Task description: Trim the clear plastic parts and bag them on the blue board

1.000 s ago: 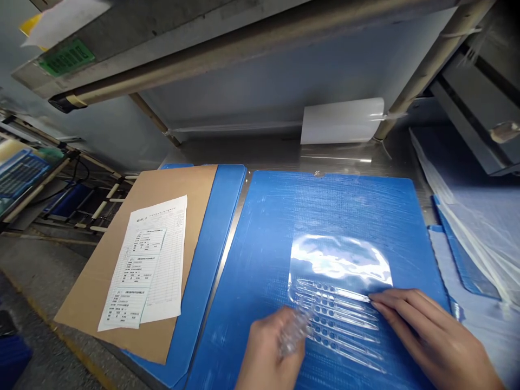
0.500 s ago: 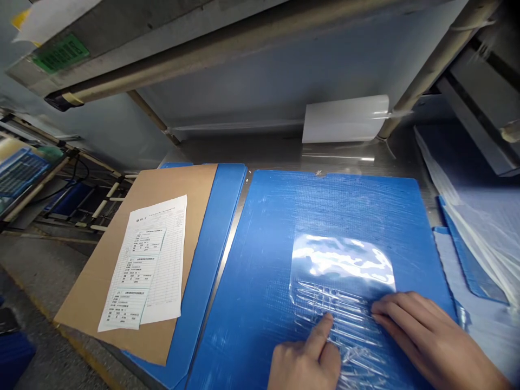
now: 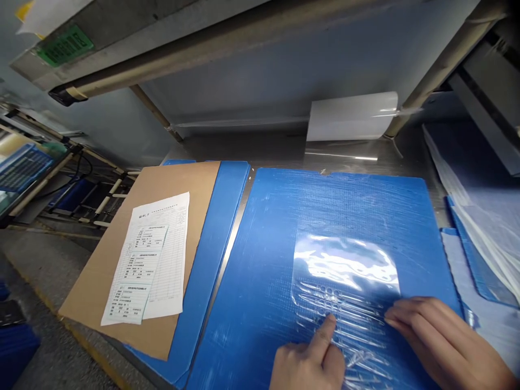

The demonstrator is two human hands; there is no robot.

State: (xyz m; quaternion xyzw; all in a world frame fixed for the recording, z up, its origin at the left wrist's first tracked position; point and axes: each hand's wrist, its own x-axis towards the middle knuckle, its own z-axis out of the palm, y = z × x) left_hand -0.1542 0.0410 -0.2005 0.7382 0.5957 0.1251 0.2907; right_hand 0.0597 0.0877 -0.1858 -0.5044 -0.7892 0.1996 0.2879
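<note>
A clear plastic film sheet (image 3: 345,265) lies on a blue corrugated plastic board (image 3: 260,260), glossy with reflections at its far end. Its nearer part shows several narrow clear ridges, row after row, and small round shapes. My left hand (image 3: 309,360) has its index finger stretched out, the tip touching the film just below the round shapes; its other fingers are curled and hold nothing. At the film's right side, my right hand (image 3: 442,336) has thumb and fingers pressed together at the edge, apparently pinching it. The exact grip is partly hidden.
Left of the board, brown cardboard (image 3: 93,271) with printed papers (image 3: 166,271) rests on another blue board (image 3: 203,292). A white curled sheet (image 3: 351,116) stands at the back. A shelf beam (image 3: 195,59) crosses above. Clear plastic wrap (image 3: 479,216) covers items at right.
The whole view has shifted slightly, so the scene sits a little to the right. Both hands keep nearly the same pose, the right one marginally farther from the left.
</note>
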